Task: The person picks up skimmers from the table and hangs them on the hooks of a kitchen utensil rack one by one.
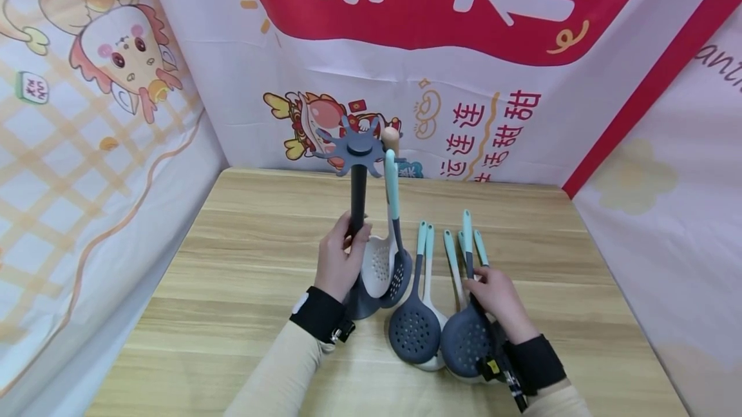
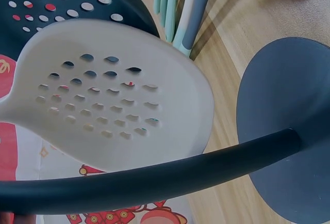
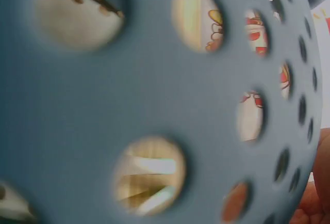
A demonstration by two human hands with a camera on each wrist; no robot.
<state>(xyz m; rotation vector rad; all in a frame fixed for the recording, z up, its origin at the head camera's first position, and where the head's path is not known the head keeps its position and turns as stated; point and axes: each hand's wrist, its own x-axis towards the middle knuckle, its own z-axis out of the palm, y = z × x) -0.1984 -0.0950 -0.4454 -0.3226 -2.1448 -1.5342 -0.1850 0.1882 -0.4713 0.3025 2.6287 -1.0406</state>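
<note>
My left hand (image 1: 341,262) grips the black pole of a utensil stand (image 1: 358,194), which has a ring of dark hooks on top and a round base (image 2: 289,95). Two skimmers hang beside the pole, one white (image 2: 170,95) and one dark grey (image 1: 400,278) with a mint handle. In my right hand (image 1: 498,298), the fingers pinch the handle of another dark grey skimmer (image 1: 466,339). Its perforated head (image 3: 144,90) fills most of the right wrist view. The head overlaps paler utensils beneath it in the head view.
Between the hands, a dark grey skimmer (image 1: 414,330) lies over a white utensil (image 1: 431,363) on the wooden table (image 1: 261,275). More mint handles (image 1: 450,246) lie near my right hand. Printed cloth (image 1: 359,62) rises behind the table and at both sides.
</note>
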